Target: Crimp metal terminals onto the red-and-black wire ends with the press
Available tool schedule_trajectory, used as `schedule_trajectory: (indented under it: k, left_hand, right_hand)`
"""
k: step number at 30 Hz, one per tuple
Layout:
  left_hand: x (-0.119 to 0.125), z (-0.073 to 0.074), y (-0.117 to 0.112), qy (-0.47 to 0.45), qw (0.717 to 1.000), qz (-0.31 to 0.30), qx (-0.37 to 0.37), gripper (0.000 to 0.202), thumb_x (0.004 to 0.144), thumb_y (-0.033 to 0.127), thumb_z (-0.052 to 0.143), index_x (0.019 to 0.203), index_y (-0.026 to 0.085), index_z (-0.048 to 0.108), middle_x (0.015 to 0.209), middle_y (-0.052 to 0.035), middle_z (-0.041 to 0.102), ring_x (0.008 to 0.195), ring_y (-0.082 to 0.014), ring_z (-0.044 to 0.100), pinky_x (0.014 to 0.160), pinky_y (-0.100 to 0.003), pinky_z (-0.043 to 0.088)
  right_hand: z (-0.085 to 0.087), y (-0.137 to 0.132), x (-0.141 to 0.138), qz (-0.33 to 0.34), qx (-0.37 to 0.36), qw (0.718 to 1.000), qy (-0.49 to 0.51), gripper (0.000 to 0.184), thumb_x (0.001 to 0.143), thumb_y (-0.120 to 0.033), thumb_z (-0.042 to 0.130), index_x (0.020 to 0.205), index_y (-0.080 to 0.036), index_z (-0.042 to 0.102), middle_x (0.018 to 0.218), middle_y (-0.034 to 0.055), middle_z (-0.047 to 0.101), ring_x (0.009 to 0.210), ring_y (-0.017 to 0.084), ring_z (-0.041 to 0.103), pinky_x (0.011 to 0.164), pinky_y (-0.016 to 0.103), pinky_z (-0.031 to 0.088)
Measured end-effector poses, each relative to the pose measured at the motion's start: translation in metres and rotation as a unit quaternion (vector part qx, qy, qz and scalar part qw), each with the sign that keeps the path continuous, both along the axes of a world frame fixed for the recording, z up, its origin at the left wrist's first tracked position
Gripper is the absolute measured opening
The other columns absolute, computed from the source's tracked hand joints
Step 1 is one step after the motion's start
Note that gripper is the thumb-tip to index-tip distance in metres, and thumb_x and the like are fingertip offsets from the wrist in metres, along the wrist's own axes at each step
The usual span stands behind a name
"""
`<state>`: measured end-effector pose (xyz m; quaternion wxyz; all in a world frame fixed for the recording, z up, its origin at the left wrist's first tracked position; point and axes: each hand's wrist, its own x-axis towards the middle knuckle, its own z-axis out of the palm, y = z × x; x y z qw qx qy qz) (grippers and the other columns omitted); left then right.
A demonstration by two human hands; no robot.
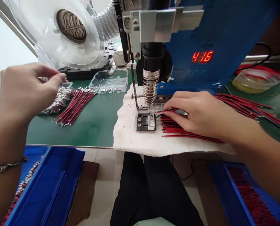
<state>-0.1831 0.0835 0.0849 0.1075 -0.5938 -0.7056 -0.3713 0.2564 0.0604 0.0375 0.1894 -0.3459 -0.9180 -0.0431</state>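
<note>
My right hand point(194, 110) pinches a red and black wire point(170, 110), its end pointing at the soldering machine's tip point(151, 108). A thin grey metal tool, its kind unclear, shows beside those fingers. Below the tip sits a small black fixture point(143, 121) with a light metal block. Under and beside my right hand lies a row of red and black wires point(175, 127). My left hand point(32, 88) is raised with thumb and fingertips together, over a clear tray of small metal parts point(62, 99); what it holds, if anything, I cannot make out.
A bundle of red-black wires with metal ends point(75, 106) lies beside a clear plastic box point(110, 82). The blue machine point(220, 40) reads 416. Behind stands a clear fume hood point(43, 34). Blue bins point(50, 185) flank my legs. More wires point(250, 108) lie at right.
</note>
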Motion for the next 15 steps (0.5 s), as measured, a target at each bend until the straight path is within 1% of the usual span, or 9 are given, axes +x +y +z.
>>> schedule_trajectory:
  k: [1, 2, 3, 4, 6, 8, 10, 12, 15]
  left_hand:
    - [0.022, 0.006, -0.001, 0.025, 0.999, 0.013, -0.026, 0.022, 0.096, 0.026, 0.079, 0.106, 0.016, 0.095, 0.067, 0.0074, 0.060, 0.074, -0.0124, 0.055, 0.111, -0.042, 0.056]
    - [0.042, 0.012, -0.002, 0.035, 0.997, 0.020, -0.064, 0.018, 0.096, 0.022, 0.079, 0.098, 0.015, 0.095, 0.062, 0.0074, 0.061, 0.068, -0.0111, 0.055, 0.105, -0.041, 0.059]
    - [0.060, 0.017, -0.002, 0.051, 0.991, -0.029, -0.124, 0.015, 0.097, 0.018, 0.082, 0.100, 0.015, 0.096, 0.064, 0.0079, 0.065, 0.068, -0.0095, 0.059, 0.105, -0.039, 0.060]
    - [0.075, 0.022, -0.002, 0.070, 0.980, -0.043, -0.182, 0.009, 0.092, 0.014, 0.087, 0.090, 0.016, 0.095, 0.058, 0.0091, 0.061, 0.061, -0.0079, 0.055, 0.097, -0.036, 0.061]
    - [0.095, 0.028, 0.000, 0.064, 0.931, -0.155, -0.325, 0.015, 0.080, 0.006, 0.099, 0.087, 0.019, 0.096, 0.058, 0.0092, 0.066, 0.051, -0.0084, 0.055, 0.078, -0.028, 0.061]
    - [0.106, 0.033, 0.003, 0.034, 0.865, -0.256, -0.430, 0.027, 0.069, 0.002, 0.106, 0.087, 0.020, 0.097, 0.067, 0.0053, 0.077, 0.052, -0.0128, 0.065, 0.062, -0.024, 0.056]
    - [0.116, 0.038, 0.006, 0.027, 0.821, -0.297, -0.486, 0.027, 0.068, -0.001, 0.106, 0.084, 0.017, 0.094, 0.072, 0.0022, 0.081, 0.054, -0.0154, 0.071, 0.053, -0.020, 0.049]
    - [0.127, 0.044, 0.008, 0.061, 0.801, -0.302, -0.513, 0.023, 0.074, -0.004, 0.102, 0.078, 0.017, 0.092, 0.065, 0.0040, 0.077, 0.049, -0.0133, 0.066, 0.047, -0.018, 0.043]
    - [0.145, 0.051, 0.008, 0.114, 0.764, -0.336, -0.540, 0.030, 0.079, -0.008, 0.096, 0.072, 0.020, 0.089, 0.057, 0.0074, 0.070, 0.043, -0.0114, 0.059, 0.047, -0.019, 0.044]
  right_hand:
    - [0.000, 0.000, 0.001, 0.007, 0.000, 1.000, 0.014, 0.027, 0.119, -0.028, 0.062, 0.114, -0.024, 0.089, 0.109, 0.0089, 0.088, 0.091, 0.027, 0.083, 0.077, 0.040, 0.056]
    - [-0.001, 0.001, 0.001, 0.015, 0.001, 1.000, 0.028, 0.027, 0.119, -0.029, 0.064, 0.114, -0.024, 0.089, 0.108, 0.0086, 0.088, 0.092, 0.026, 0.083, 0.079, 0.040, 0.058]
    - [-0.001, 0.001, 0.002, 0.021, 0.003, 0.999, 0.043, 0.027, 0.120, -0.031, 0.064, 0.114, -0.024, 0.090, 0.107, 0.0083, 0.088, 0.091, 0.026, 0.083, 0.080, 0.040, 0.059]
    - [-0.001, 0.001, 0.002, 0.026, 0.005, 0.998, 0.057, 0.026, 0.121, -0.032, 0.065, 0.113, -0.025, 0.089, 0.107, 0.0081, 0.088, 0.090, 0.026, 0.083, 0.081, 0.039, 0.060]
    - [0.001, 0.001, 0.002, 0.034, 0.009, 0.996, 0.077, 0.027, 0.122, -0.033, 0.065, 0.112, -0.025, 0.088, 0.105, 0.0079, 0.088, 0.089, 0.026, 0.082, 0.081, 0.040, 0.061]
    - [0.003, 0.000, 0.002, 0.047, 0.013, 0.995, 0.084, 0.029, 0.124, -0.032, 0.061, 0.110, -0.026, 0.086, 0.103, 0.0071, 0.087, 0.088, 0.025, 0.081, 0.080, 0.039, 0.061]
    - [0.005, -0.001, 0.001, 0.070, 0.026, 0.993, 0.089, 0.032, 0.127, -0.030, 0.058, 0.109, -0.026, 0.084, 0.100, 0.0060, 0.086, 0.084, 0.024, 0.079, 0.076, 0.038, 0.059]
    - [0.005, -0.002, 0.000, 0.094, 0.039, 0.990, 0.095, 0.031, 0.128, -0.029, 0.058, 0.109, -0.025, 0.082, 0.097, 0.0046, 0.084, 0.079, 0.022, 0.075, 0.071, 0.037, 0.056]
    - [0.002, -0.001, -0.002, 0.118, 0.039, 0.988, 0.091, 0.027, 0.128, -0.025, 0.060, 0.110, -0.025, 0.080, 0.096, 0.0033, 0.082, 0.076, 0.020, 0.072, 0.069, 0.035, 0.054]
